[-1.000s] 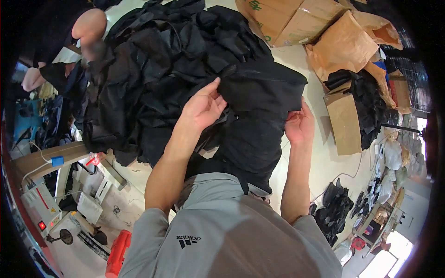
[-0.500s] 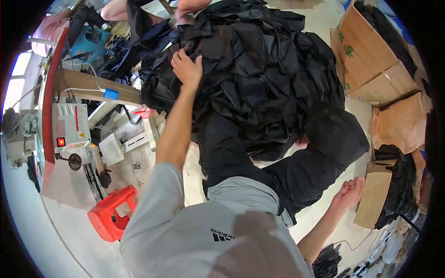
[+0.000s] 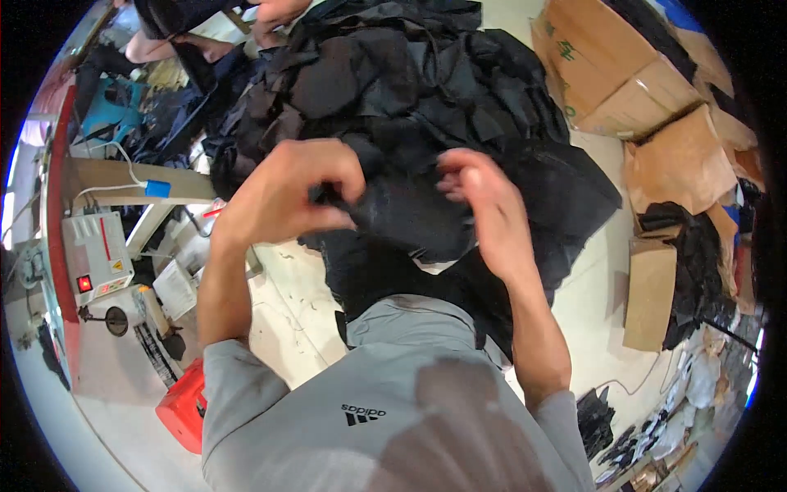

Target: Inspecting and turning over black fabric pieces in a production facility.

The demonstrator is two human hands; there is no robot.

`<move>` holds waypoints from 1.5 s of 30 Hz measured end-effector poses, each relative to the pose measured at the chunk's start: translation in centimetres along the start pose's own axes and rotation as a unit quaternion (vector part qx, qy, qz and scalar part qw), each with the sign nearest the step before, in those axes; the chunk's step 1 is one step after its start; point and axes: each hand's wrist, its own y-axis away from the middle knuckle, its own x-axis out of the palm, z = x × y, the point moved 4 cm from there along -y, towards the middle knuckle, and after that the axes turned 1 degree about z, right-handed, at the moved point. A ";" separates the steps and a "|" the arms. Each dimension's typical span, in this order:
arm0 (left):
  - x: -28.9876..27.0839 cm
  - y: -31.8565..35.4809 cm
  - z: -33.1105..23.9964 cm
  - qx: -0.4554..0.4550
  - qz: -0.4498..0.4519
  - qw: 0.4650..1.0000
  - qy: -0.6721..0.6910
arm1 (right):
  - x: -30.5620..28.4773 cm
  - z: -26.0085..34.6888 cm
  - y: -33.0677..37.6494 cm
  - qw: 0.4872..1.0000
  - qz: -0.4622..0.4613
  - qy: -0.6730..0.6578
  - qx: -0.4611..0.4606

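A large heap of black cloth pieces point(image 3: 352, 82) lies in front of me and runs up to my lap. Over its near side, my left hand point(image 3: 287, 193) curves in a C, thumb and fingertips apart, with dark cloth showing in the gap. Opposite it, my right hand point(image 3: 492, 209) is raised with its fingers bent inward. Those fingers are smeared by motion, so whether they pinch anything is unclear. Between the two hands spreads a black cloth piece point(image 3: 414, 209); neither hand plainly grips it.
At the right stand open cardboard boxes point(image 3: 627, 70) and a smaller box point(image 3: 649, 295) beside black cloth. A white control box point(image 3: 98, 250) with a lit red switch hangs by a bench leg at left. A red stool point(image 3: 182, 407) stands below. Another person's legs point(image 3: 176, 47) show at far left.
My left hand has come back from the heap toward my body. My right hand has swung in from beside the small cardboard box to above the near cloth. The view has shifted.
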 end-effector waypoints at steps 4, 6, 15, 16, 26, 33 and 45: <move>1.7 -1.5 -4.9 0.088 0.046 0.991 -0.090 | 5.5 -3.7 2.7 0.771 0.292 -0.358 0.439; 2.0 -1.9 -5.2 0.081 0.001 0.994 -0.078 | 6.8 -4.8 4.4 0.766 0.160 -0.455 0.426; 4.5 -0.4 -3.9 0.074 -0.073 0.995 0.006 | 6.9 -5.2 5.2 0.687 0.095 -0.589 0.415; 4.7 0.0 -3.7 0.066 -0.088 0.994 0.018 | 6.9 -5.0 4.9 0.685 0.103 -0.621 0.367; 9.1 3.8 0.8 -0.110 -0.243 0.962 0.062 | 3.1 -9.1 7.6 0.798 -0.226 -0.461 0.316; 11.9 5.5 2.8 -0.211 -0.363 0.894 0.159 | 2.9 -7.1 9.8 0.869 -0.227 -0.348 0.268; 10.3 7.6 0.1 -0.105 -0.315 0.930 0.157 | 7.0 -9.0 4.4 0.704 0.014 -0.639 0.310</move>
